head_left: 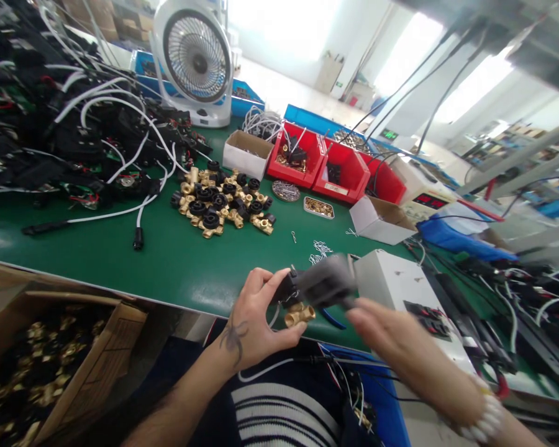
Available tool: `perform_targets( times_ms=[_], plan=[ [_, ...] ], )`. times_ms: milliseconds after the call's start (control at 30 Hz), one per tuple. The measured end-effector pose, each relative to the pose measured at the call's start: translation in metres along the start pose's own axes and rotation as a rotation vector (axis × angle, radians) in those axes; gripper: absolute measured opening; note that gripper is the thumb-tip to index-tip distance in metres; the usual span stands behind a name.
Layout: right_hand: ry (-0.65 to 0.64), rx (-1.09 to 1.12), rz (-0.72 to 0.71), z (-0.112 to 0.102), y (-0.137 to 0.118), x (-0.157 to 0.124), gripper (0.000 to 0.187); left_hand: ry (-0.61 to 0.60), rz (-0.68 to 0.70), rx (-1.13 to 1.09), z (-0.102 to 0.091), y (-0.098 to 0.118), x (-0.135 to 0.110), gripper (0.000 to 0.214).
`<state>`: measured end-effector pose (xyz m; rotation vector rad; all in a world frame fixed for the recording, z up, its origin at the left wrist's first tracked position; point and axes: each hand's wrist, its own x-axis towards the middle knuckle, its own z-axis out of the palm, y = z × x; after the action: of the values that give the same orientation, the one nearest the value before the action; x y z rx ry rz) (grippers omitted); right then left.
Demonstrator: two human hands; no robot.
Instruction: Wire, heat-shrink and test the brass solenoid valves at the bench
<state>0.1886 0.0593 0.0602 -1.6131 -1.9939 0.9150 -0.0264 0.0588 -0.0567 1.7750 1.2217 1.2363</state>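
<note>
My left hand is closed around a brass valve body with a black plastic housing on top, at the bench's front edge. A white cable runs down from it. My right hand grips a dark, blocky-headed tool that looks like a mallet, smeared by motion. Its head is beside the top of the housing; whether they touch I cannot tell. Behind the tool, small metal clips lie on the green bench. Part of a blue-handled tool shows below the mallet.
Brass fittings with black caps are heaped mid-bench. Cabled black assemblies crowd the left, near a fan. Red bins stand behind. A grey metal box sits right. A carton of fittings is lower left.
</note>
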Motion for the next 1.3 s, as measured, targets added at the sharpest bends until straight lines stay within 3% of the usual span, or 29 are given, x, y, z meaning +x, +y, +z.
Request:
perform_targets(
  times_ms=[33,100,200,267,400,433,600,767,833,933,967,1067,1133,1267,1300],
  plan=[
    [-0.094,-0.072,0.021,0.001,0.000,0.001,0.054,-0.001,-0.005,-0.002,0.000,0.000,0.000,0.069],
    [-0.124,-0.116,0.031,-0.001,-0.001,0.000,0.055,-0.003,0.004,-0.002,0.000,0.000,0.001,0.069],
    [0.103,0.034,0.011,-0.007,-0.003,-0.004,0.058,0.001,0.039,0.018,0.001,0.000,0.001,0.070],
    [0.138,0.079,0.004,-0.006,-0.003,-0.004,0.060,0.002,0.045,0.024,0.002,-0.001,0.001,0.070],
    [-0.175,-0.117,0.045,0.004,0.001,-0.001,0.057,-0.006,0.024,0.008,0.001,0.000,0.002,0.069],
    [-0.196,-0.125,0.057,0.004,0.001,-0.001,0.057,-0.004,0.025,0.004,0.001,0.000,0.002,0.069],
    [0.082,0.117,0.065,-0.004,-0.005,-0.004,0.062,-0.009,0.024,0.008,0.001,0.001,0.002,0.070],
    [-0.212,-0.192,0.063,0.003,-0.009,-0.001,0.059,-0.005,0.034,0.018,0.002,0.000,0.003,0.071],
    [-0.150,-0.173,0.046,0.000,-0.011,-0.002,0.060,-0.009,0.041,0.028,0.002,-0.001,0.004,0.071],
    [0.074,-0.046,0.039,-0.004,-0.011,-0.003,0.063,-0.010,0.044,0.041,0.002,0.000,0.005,0.070],
    [0.072,-0.039,0.049,-0.003,-0.011,-0.003,0.064,-0.006,0.045,0.040,0.002,0.000,0.005,0.069],
    [-0.143,-0.135,0.067,0.002,-0.007,0.000,0.061,0.001,0.046,0.030,0.002,0.001,0.004,0.069],
    [-0.193,-0.163,0.053,0.003,-0.006,0.000,0.058,0.002,0.049,0.030,0.002,0.001,0.004,0.069],
    [0.091,-0.011,0.014,-0.002,-0.003,-0.006,0.061,-0.002,0.051,0.031,0.002,0.000,0.004,0.068],
    [0.106,-0.013,0.014,-0.001,-0.002,-0.006,0.061,-0.004,0.053,0.028,0.002,0.000,0.004,0.067]
  ],
)
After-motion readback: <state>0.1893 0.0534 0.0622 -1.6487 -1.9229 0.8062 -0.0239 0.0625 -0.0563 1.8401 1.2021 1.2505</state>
